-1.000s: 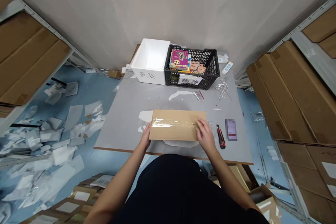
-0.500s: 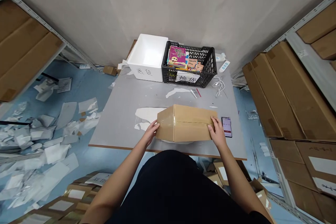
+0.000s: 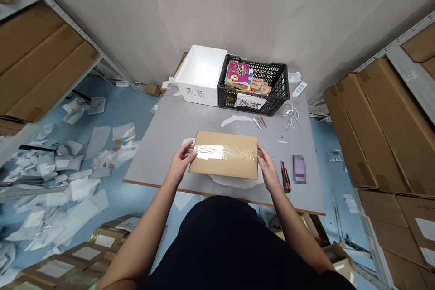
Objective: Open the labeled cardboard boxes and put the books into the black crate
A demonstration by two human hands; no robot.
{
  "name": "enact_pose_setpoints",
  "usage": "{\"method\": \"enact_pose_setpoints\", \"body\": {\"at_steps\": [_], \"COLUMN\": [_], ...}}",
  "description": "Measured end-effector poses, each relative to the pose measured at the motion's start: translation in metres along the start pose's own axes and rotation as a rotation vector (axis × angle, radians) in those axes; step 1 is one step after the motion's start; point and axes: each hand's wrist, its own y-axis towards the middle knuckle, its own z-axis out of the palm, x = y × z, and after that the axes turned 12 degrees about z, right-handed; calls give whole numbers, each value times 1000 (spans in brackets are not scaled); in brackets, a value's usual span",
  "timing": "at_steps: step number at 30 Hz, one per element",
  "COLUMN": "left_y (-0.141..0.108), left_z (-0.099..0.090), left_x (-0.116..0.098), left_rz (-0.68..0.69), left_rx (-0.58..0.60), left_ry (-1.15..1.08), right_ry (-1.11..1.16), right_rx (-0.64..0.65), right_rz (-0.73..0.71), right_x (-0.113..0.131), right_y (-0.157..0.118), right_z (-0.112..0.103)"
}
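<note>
A flat cardboard box (image 3: 223, 155) lies on the grey board table (image 3: 159, 158), with wide clear tape (image 3: 217, 152) across its top. My left hand (image 3: 181, 161) grips the box's left end, fingers spread over the edge. My right hand (image 3: 267, 168) presses against the right end. Both forearms reach in from the bottom of the view. A red-and-black utility knife (image 3: 286, 176) lies just right of my right hand, not touching it.
At the table's far edge stand a white foam box (image 3: 200, 77) and a black plastic crate (image 3: 277, 86) holding books (image 3: 238, 74). A blurred phone (image 3: 299, 169) and a white cable (image 3: 290, 115) lie on the table. Shelved cartons flank both sides; white packaging scraps litter the floor.
The box has come down from its tilted position and now lies flat, with the taped face up. My hands have moved closer to its two ends, and the knife shows again.
</note>
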Motion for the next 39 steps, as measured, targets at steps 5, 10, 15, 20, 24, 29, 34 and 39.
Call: {"method": "enact_pose_setpoints", "body": {"at_steps": [5,10,15,20,24,29,34,39], "left_y": [1,-2,-1,-10,-19,-20,-17,-15], "left_z": [4,19,32,49,69,73,29,-13], "left_x": [-5,1,35,73,84,85,73,54], "left_rz": [13,1,-141,-347,-401,-302,-153,-63], "left_rx": [21,97,61,88,164,169,-17,-55], "left_ry": [-64,-201,-104,-45,-114,-156,-12,152], "right_ry": [-538,-690,-775,-685,-609,-464,-176,75], "right_rx": [-29,11,-168,-350,-403,-412,-179,-46], "right_rz": [-274,-281,-163,-37,-34,-25,128,242], "right_x": [36,40,25,-5,-28,-54,-74,-65], "right_y": [-10,-16,-16,-12,-6,2,8,11], "right_z": [7,9,-35,-96,-121,-129,-84,-23]}}
